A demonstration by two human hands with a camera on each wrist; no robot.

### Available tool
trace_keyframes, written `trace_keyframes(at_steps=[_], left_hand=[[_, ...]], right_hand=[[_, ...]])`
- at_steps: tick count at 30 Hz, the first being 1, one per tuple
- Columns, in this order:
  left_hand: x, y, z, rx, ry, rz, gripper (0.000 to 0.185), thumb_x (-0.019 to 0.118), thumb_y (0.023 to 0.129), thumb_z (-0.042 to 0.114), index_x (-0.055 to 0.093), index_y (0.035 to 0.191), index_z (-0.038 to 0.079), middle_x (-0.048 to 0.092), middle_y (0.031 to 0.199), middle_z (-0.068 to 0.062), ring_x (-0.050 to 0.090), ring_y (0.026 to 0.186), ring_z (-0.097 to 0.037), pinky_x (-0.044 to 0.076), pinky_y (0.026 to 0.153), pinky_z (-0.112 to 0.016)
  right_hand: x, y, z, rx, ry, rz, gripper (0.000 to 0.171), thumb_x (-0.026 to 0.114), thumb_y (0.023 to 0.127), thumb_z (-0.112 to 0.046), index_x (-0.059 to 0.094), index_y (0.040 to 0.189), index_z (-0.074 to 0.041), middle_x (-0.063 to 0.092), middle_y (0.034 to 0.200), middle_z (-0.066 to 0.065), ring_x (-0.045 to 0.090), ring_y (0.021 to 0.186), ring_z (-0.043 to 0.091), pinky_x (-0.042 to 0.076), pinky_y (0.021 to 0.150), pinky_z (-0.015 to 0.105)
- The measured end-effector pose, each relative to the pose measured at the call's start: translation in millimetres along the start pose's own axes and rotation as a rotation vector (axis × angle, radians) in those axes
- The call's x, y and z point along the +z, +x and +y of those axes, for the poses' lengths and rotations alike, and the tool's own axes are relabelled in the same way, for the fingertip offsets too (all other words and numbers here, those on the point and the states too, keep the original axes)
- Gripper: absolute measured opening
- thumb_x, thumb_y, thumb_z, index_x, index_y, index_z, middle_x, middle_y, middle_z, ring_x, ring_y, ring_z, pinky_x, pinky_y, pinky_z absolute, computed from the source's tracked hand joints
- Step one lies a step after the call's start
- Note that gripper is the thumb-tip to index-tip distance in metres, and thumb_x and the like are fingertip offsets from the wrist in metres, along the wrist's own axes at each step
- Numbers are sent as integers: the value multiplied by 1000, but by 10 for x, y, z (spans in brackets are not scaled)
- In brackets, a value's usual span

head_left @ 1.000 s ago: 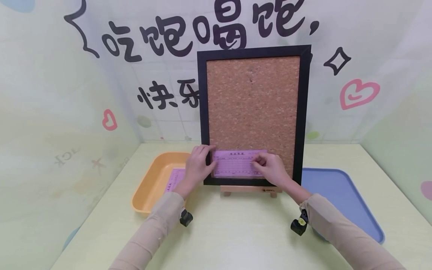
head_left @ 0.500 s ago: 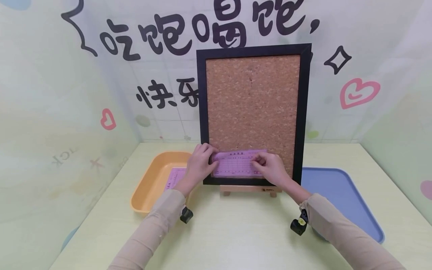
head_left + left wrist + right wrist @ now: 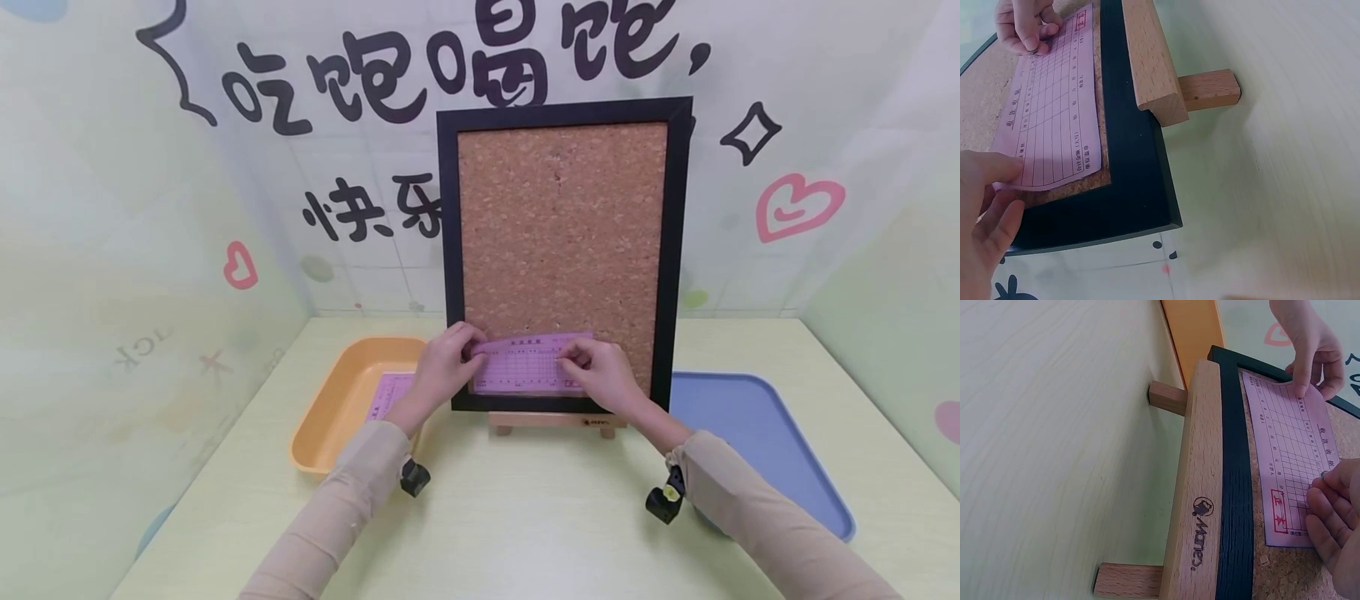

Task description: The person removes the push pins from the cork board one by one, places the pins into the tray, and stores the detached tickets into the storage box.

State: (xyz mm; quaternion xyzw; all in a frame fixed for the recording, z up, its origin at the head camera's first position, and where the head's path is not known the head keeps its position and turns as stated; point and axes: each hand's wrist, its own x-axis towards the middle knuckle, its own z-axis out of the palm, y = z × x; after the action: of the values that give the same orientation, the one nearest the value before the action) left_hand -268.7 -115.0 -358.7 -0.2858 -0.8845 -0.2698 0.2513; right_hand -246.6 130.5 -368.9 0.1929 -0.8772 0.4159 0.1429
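Two hands: both are working on one slip.
Slip [image 3: 525, 364]: lying flat against the corkboard [image 3: 562, 225], low down.
Left hand [image 3: 442, 367]: pinching its left end, which is lifting.
Right hand [image 3: 603, 375]: fingertips curled, pressing the right end.
Handling: likely light, limp and tearable; edges are best for gripping.

On the back wall [image 3: 360, 208] I read big black characters, "吃饱喝饱," across the top and "快乐" lower down, the second partly hidden by the cork board [image 3: 562, 233]. On the left wall [image 3: 142, 350] I saw faint mirrored letters, "ack" as best I could tell. The wooden easel [image 3: 1200, 506] carried a burnt-in brand mark, roughly "Mones". The pink slip [image 3: 525, 365] bore printed rows and a red boxed stamp, too small for me to read.
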Motion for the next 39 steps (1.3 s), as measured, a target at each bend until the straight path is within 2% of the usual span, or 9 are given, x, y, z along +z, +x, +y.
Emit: trace_keyframes(at_steps=[6, 13, 23, 30, 39], left_hand=[[-31, -16, 7, -69, -53, -58, 8, 66, 80, 5, 64, 87, 6, 63, 78, -4, 52, 65, -12, 47, 57, -22], [-79, -28, 16, -121, -126, -68, 8, 63, 84, 5, 67, 91, 3, 68, 83, -7, 60, 69, -13, 51, 61, -21], [-116, -57, 29, -191, -193, -93, 11, 61, 85, 4, 68, 93, 2, 68, 86, -7, 61, 71, -13, 51, 60, -20], [-195, -106, 9, -199, -198, -85, 12, 61, 85, 5, 68, 94, 2, 69, 87, -7, 61, 74, -14, 52, 64, -24], [-425, -271, -135, -216, -176, -49, 13, 59, 86, 6, 68, 95, 2, 69, 86, -8, 62, 73, -15, 53, 64, -28]], right_hand=[[10, -5, -6, -10, -6, 10, 5, 62, 83, -6, 66, 86, -3, 64, 75, 5, 54, 63, 12, 48, 56, 22], [-14, -17, 5, -13, 3, -9, 5, 61, 84, -5, 65, 87, -3, 63, 76, 5, 53, 63, 12, 47, 54, 22], [-123, -93, 79, -41, 6, -49, 3, 61, 84, -4, 63, 86, -2, 63, 74, 4, 52, 61, 12, 45, 51, 21], [-285, -184, 149, -81, -80, -30, 3, 61, 84, -4, 64, 83, -3, 62, 69, 1, 49, 57, 9, 42, 47, 20], [-546, -378, 411, -143, -201, 38, 5, 66, 76, 3, 63, 77, -2, 62, 67, 2, 51, 55, 5, 45, 49, 20]])
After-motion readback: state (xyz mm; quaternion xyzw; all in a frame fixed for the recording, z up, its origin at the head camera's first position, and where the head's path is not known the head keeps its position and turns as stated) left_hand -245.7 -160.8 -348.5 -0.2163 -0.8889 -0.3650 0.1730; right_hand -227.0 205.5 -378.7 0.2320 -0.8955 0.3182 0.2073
